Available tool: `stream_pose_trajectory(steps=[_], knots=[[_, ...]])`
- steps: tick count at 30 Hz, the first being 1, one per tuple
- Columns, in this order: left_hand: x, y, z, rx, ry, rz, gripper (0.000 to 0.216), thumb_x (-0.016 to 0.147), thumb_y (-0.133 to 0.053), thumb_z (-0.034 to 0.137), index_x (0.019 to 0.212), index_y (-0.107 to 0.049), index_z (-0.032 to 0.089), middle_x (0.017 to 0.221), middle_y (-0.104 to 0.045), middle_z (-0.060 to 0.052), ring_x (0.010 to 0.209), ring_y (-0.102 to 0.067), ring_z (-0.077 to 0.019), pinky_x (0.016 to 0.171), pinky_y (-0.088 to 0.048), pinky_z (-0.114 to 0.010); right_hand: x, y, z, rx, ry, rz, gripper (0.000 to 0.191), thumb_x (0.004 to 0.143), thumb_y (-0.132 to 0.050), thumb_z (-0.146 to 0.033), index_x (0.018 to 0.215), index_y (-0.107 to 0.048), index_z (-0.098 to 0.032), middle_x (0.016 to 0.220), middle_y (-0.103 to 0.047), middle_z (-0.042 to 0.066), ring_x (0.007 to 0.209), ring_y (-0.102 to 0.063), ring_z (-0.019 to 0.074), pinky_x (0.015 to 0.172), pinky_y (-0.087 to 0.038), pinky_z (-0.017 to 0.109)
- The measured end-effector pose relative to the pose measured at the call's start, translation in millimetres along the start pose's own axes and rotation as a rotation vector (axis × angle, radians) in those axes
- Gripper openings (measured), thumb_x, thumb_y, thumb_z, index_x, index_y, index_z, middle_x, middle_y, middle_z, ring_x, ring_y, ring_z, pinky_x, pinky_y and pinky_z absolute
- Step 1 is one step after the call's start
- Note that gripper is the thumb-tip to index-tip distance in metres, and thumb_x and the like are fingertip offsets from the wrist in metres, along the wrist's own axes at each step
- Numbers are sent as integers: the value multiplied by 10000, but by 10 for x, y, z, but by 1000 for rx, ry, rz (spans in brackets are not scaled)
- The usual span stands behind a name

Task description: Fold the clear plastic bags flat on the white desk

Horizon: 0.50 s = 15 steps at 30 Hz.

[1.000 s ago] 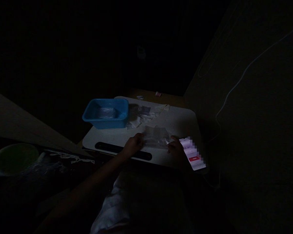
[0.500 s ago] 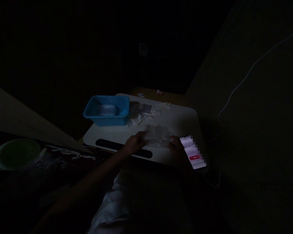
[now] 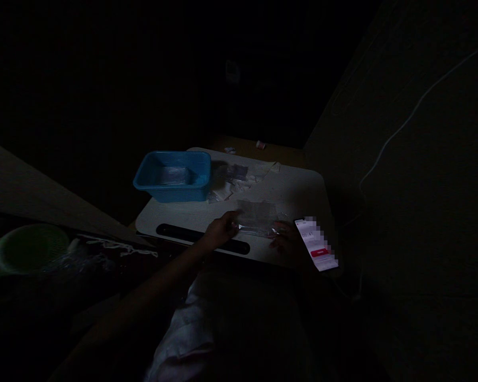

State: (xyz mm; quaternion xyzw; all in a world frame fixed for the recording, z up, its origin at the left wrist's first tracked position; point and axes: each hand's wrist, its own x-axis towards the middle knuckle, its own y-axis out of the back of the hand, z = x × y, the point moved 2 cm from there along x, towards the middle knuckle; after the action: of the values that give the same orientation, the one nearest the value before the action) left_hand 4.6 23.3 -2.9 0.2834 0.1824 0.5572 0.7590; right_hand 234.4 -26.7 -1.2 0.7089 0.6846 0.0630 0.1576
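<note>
A clear plastic bag (image 3: 257,213) lies near the front of a small white table (image 3: 302,196). My left hand (image 3: 222,229) is closed on the bag's left edge, thumb and fingers pinching it. At its lower right corner my right hand (image 3: 284,237) touches the plastic; this hand is very dark, and its fingers look bent around the edge, though their grip is not clear. Behind the bag, more clear plastic packets and whitish pieces (image 3: 225,190) lie loosely spread. To their left stands a blue plastic basin (image 3: 171,193) with clear wrapped plastic (image 3: 174,175) inside.
A lit phone (image 3: 316,245) lies at the table's right edge. A black slot (image 3: 203,239) runs along the front edge. Left and lower is a green basket (image 3: 30,249) beside whitish cord (image 3: 123,246). A white cable (image 3: 402,127) hangs along the right wall.
The bag's near edge now looks folded and shiny where it was flatter and blurred. My right hand has shifted slightly left and down along it. The view has tilted a little.
</note>
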Motion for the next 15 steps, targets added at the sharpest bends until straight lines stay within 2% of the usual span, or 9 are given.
stream_pose_trajectory(steps=[3, 6, 11, 15], knots=[[2, 13, -17, -59, -19, -22, 447, 703, -556, 242, 1137, -463, 188, 716, -593, 31, 564, -524, -93, 531, -391, -199, 14, -21, 34, 103, -47, -5, 411, 733, -474, -357, 1110, -455, -196, 791, -658, 45, 694, -651, 198, 490, -460, 258], [-6, 2, -18, -107, -31, -65, 520, 684, -598, 277, 1171, -441, 185, 727, -603, 26, 596, -548, -103, 545, -406, -203, -2, -18, 5, 190, -76, 17, 374, 728, -495, -371, 1064, -480, -209, 816, -664, 39, 780, -653, 209, 530, -463, 255], [-17, -2, 23, -118, -12, -65, 463, 714, -549, 219, 1166, -465, 163, 561, -534, 62, 468, -488, -85, 458, -362, -180, -15, -43, -63, 211, -142, -22, 401, 726, -520, -384, 1088, -466, -218, 927, -659, 59, 722, -662, 204, 475, -433, 239], [-41, 43, 46, -140, 27, -65, 466, 722, -527, 213, 1178, -452, 150, 563, -541, 56, 439, -484, -82, 438, -357, -178, 29, -94, -110, 159, -127, -13, 426, 721, -517, -363, 1112, -454, -206, 906, -656, 61, 747, -659, 206, 491, -458, 248]])
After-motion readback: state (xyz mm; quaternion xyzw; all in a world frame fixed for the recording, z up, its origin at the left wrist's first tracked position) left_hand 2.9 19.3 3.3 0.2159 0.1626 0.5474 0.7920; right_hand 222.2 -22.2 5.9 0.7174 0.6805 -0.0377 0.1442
